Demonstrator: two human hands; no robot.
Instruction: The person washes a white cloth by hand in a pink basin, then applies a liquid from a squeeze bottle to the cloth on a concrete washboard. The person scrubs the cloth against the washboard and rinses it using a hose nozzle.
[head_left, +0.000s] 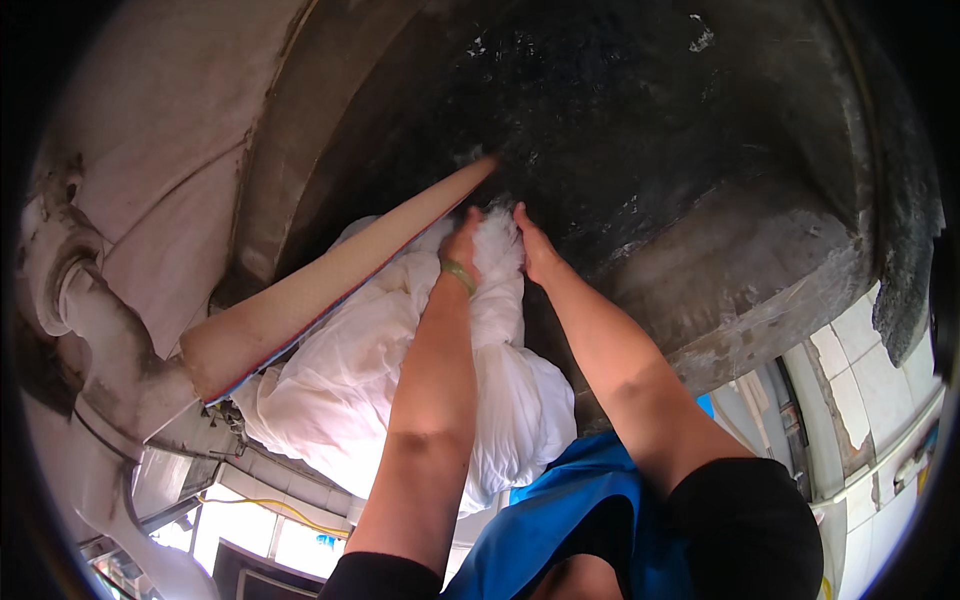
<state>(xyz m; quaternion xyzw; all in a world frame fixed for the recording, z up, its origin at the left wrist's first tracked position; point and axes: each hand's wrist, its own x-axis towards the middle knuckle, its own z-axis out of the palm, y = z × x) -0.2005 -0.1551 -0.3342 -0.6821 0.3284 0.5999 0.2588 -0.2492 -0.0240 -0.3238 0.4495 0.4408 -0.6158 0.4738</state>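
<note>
A large bundle of white cloth lies bunched before me, and its upper end narrows into gathered folds between my two hands. My left hand, with a pale green bangle at the wrist, holds the left side of these folds. On their right side is my right hand, its palm turned inward against the cloth. Both hands are slightly blurred, and some fingers are hidden. A long tan sleeve, apparently a flat hose with a red and blue edge, slants over the cloth to just above my left hand.
Beyond my hands spreads a dark, wet-looking basin. Its thick grey ledge rises at the right. A bulky whitish pipe stands at the left, where the sleeve begins. White wall tiles show at the lower right.
</note>
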